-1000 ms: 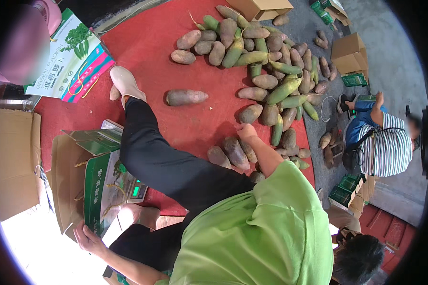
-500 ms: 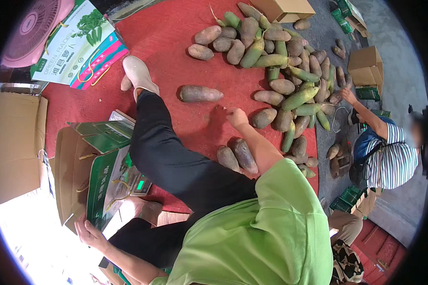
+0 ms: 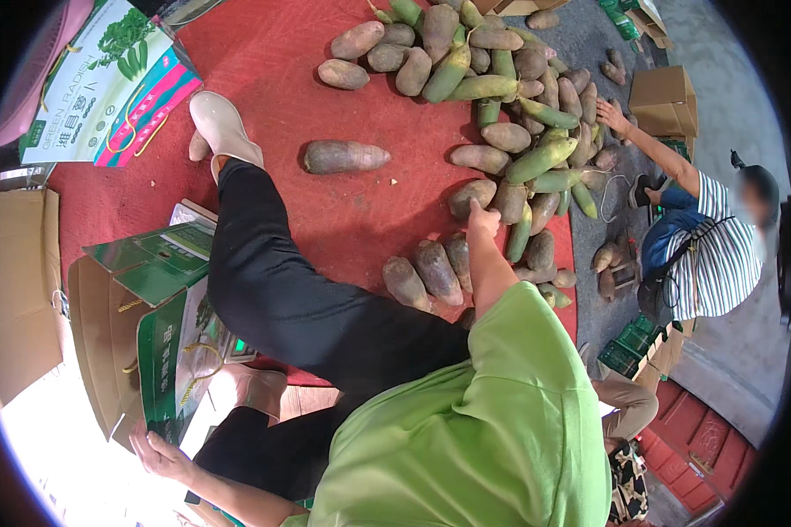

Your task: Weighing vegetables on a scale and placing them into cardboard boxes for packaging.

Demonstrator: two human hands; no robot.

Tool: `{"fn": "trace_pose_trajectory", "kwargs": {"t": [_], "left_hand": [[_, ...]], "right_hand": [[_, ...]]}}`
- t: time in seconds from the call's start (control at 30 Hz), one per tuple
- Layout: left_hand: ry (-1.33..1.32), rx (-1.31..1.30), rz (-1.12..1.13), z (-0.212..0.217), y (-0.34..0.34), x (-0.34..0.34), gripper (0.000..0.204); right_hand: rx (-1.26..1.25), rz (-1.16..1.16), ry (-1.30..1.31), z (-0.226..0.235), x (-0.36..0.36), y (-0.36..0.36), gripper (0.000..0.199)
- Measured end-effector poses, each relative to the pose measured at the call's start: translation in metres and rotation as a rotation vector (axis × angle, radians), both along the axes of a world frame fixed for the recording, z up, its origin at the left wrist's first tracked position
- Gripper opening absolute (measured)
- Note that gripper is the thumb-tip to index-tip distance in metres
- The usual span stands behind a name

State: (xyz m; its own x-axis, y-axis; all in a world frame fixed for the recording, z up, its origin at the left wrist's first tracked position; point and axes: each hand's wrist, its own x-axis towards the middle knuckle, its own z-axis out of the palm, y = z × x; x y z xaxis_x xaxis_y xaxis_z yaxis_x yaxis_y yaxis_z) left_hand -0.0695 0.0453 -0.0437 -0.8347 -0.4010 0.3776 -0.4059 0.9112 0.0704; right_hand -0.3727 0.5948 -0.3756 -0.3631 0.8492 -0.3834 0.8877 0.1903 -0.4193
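Brown radish [image 3: 471, 197] under right hand [image 3: 482, 221] lies lengthwise left-right.

red mat [image 3: 325, 220] on floor | radish heap [image 3: 492, 97] upper centre to right | lone radish [image 3: 344, 156] mid-frame | printed carton [image 3: 105, 83] upper left | green-printed box [image 3: 163, 342] lower left

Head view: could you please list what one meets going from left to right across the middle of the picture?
Flat brown cardboard → green carton → black trouser leg → three brownish radishes → right hand → co-worker in striped shirt.
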Motion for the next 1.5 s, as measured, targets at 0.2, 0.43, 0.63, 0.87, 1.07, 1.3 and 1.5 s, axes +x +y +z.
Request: {"fn": "trace_pose_trajectory", "kwargs": {"t": [0.2,0.43,0.63,0.87,1.07,1.3,1.5], "left_hand": [[-0.046,0.034,0.042,0.003,0.001,0.002,0.048],[-0.012,0.025,0.062,-0.002,-0.005,0.027,0.038],[-0.053,0.146,0.15,0.016,0.021,-0.009,0.024],[-0.048,0.018,-0.069,0.027,0.024,-0.018,0.038],[-0.036,0.027,-0.099,0.03,0.033,-0.011,0.037],[0.003,0.081,-0.156,0.032,0.032,-0.007,0.04],[0.038,0.088,-0.162,0.033,0.034,-0.004,0.039]], "right_hand": [[-0.423,-0.16,0.163,-0.031,-0.014,0.021,0.075],[-0.334,-0.303,-0.126,-0.049,-0.054,0.013,0.103],[-0.641,-0.177,0.147,-0.008,-0.036,-0.02,0.062],[-0.811,0.608,0.255,0.027,-0.062,-0.095,0.063],[-0.918,1.25,0.48,0.225,-0.088,-0.242,0.061],[-0.903,2.004,0.564,0.408,-0.041,-0.384,0.081],[-0.3,2.67,0.218,0.414,0.045,-0.488,0.066]]}}
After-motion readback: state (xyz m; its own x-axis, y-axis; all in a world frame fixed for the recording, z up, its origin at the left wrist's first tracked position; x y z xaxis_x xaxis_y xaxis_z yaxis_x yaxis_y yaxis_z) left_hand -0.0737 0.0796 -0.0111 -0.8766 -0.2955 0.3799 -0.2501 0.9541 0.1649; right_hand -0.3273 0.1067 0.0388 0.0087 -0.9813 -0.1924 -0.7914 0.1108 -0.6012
